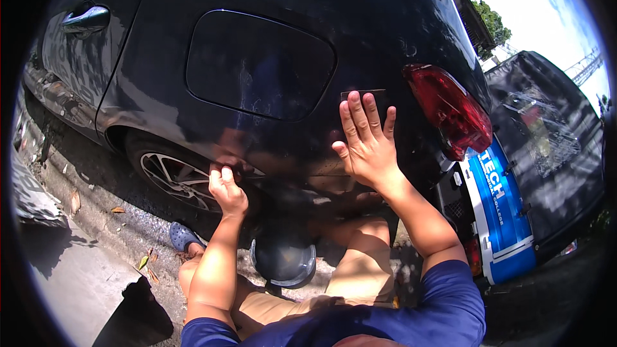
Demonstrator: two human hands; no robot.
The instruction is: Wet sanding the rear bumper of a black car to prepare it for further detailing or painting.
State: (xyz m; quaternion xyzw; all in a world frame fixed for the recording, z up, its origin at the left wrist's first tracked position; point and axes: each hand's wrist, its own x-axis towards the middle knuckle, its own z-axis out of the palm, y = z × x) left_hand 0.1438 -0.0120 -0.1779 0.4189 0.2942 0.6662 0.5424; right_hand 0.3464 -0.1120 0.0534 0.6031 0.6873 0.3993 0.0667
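Observation:
My right hand lies flat against the dark, glossy rear side panel of a car, its fingers stretched out and thumb apart. Past its fingertips shows the thin edge of a small dark flat piece, mostly hidden under the fingers; its kind is unclear. Lower and to the left, my left hand is closed, with curled fingers against the panel's lower edge beside the rear wheel. Whatever its fingers grip is hidden. Above and between both hands is the fuel flap, with pale streaks. A red tail light sits right of my right hand.
Between my bent legs stands a round black container. My foot in a blue clog rests on rough ground with scattered leaves. At the right, close behind the car, stands a black-covered vehicle with a blue panel.

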